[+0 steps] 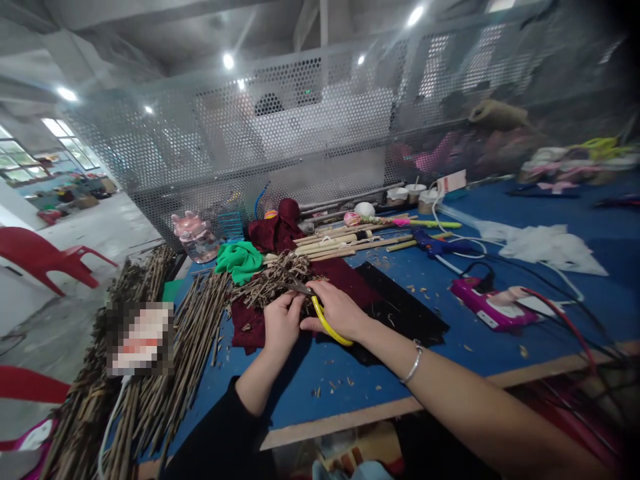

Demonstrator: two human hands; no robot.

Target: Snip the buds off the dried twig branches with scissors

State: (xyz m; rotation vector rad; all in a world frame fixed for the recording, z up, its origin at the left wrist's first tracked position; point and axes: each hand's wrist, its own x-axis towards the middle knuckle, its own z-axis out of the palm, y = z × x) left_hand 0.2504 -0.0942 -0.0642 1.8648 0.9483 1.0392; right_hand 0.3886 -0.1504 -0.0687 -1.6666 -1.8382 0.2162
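Yellow-handled scissors (327, 325) are in my right hand (337, 310), with the fingers wrapped round the handles. Their dark blades point left into a small heap of dry twigs (273, 277). My left hand (281, 321) is closed at the near edge of that heap, pinching by the blade tips; the piece between its fingers is too small to make out. Below the hands lie a dark red cloth (249, 333) and a black cloth (407, 310). A green cloth (240, 261) sits just behind the twigs.
Long bundled dry stems (185, 347) cover the table's left side. Pale sticks (330, 247) lie behind the hands. To the right are a blue glue gun (440, 245), a magenta power strip (493, 307) and trailing cords. A perforated metal screen (320, 127) stands behind the blue table (360, 400).
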